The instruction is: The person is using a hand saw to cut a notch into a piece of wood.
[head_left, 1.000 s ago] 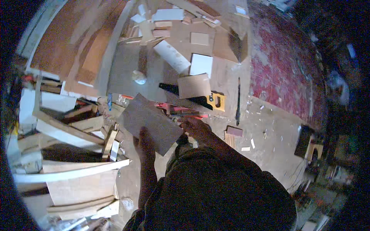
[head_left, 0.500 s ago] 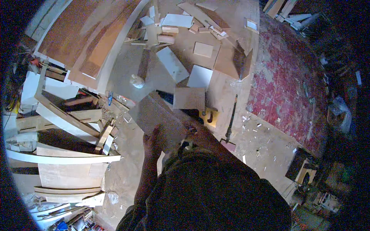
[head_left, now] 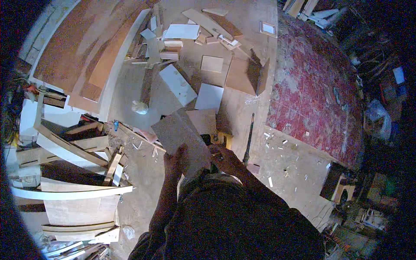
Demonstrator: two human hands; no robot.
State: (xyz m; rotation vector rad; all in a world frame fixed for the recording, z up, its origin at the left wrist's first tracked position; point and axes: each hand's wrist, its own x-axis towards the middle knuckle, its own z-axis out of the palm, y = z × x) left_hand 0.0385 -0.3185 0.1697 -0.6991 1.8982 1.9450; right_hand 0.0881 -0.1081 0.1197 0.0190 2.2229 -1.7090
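Note:
A rectangular wooden board [head_left: 181, 132] is held slantwise in front of my body. My left hand [head_left: 176, 157] grips it along its left edge. My right hand [head_left: 224, 157] is closed at its right edge; the fingertips are partly in shadow. Just beyond the board is another flat wood piece [head_left: 202, 119], partly covered by it. Beside my right hand shows a yellow and black object [head_left: 226, 138], mostly hidden, whose kind I cannot make out.
Pale panels [head_left: 177, 85] and wood offcuts [head_left: 169, 54] lie scattered ahead. A large brown sheet [head_left: 86, 47] stretches across the far left, with curved wooden parts [head_left: 73, 145] piled nearer. A long dark rod [head_left: 249, 138] lies right of me, before a worn red surface [head_left: 312, 95].
My view has shifted, so the surroundings appear further left. The board has turned slightly more upright in view, and my right hand has moved a little right and down along its edge.

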